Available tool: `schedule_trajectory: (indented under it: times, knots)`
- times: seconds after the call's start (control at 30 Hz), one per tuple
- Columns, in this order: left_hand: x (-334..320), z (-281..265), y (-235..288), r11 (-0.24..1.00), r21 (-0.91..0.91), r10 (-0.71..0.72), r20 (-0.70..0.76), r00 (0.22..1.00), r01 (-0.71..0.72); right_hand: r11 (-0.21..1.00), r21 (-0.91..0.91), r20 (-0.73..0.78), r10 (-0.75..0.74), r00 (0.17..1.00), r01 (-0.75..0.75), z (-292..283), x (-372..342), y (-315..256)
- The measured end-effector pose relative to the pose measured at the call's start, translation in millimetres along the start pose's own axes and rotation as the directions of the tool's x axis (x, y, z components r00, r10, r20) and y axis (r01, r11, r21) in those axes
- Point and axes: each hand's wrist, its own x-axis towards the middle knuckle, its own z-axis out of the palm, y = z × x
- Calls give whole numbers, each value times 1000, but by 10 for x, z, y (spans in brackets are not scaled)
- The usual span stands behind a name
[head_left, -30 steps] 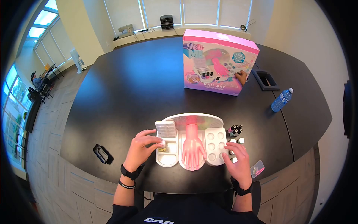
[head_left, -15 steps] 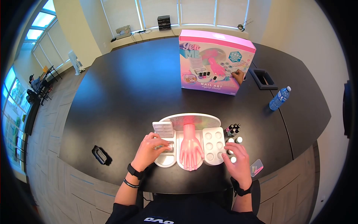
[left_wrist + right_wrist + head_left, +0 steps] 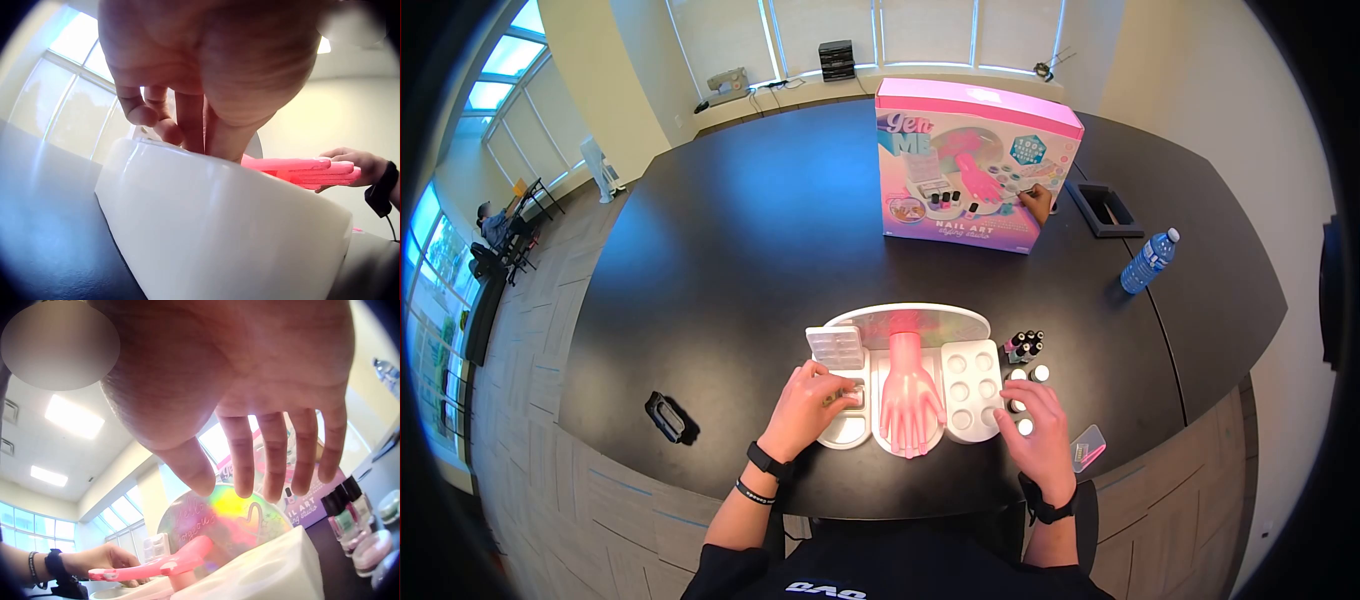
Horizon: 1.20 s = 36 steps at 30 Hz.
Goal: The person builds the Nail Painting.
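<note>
My left hand (image 3: 805, 405) reaches into the left section of the white nail-art station (image 3: 842, 432). Its thumb and index finger pinch a small clear container (image 3: 855, 394) at the middle compartment; the fingers partly cover it. Behind that compartment stands a raised clear-and-white divided lid (image 3: 835, 346). A pink model hand (image 3: 912, 395) lies palm down in the station's centre, before a shiny rounded backboard (image 3: 240, 509). With fingers loosely spread and nothing held, my right hand (image 3: 1040, 435) hovers at the outer edge of the right section with round wells (image 3: 972, 390).
Several dark-capped polish bottles (image 3: 1025, 346) and white-lidded jars (image 3: 1038, 374) stand right of the station. A small clear case (image 3: 1088, 448) lies near the right hand. Farther back are the pink box (image 3: 975, 170) and a water bottle (image 3: 1150, 262); a black object (image 3: 668, 416) lies left.
My left hand has moved right with the small container, from the station's left side to over the middle compartment. The right hand stays almost still. The head view has shifted slightly.
</note>
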Motion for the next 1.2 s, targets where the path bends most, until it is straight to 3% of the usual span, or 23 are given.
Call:
schedule_trajectory:
  times: [0.17,0.27,0.8,1.07,1.2]
  knots:
    - [11,40,-30,976,99,199,-30,980,-195,999,-22,-14,-29,999,29,-21,19,47]
    - [-6,60,-35,977,105,193,-49,980,-188,999,18,-15,27,1000,-27,-80,70,68]
    - [-27,-23,82,980,126,162,-76,984,-152,975,-221,-31,-16,999,8,-439,580,422]
    - [-68,-73,168,985,117,145,-166,975,-127,978,-208,180,20,983,19,-307,828,594]
    - [-96,-70,172,987,105,141,-176,974,-124,973,-230,203,29,979,19,-233,901,689]
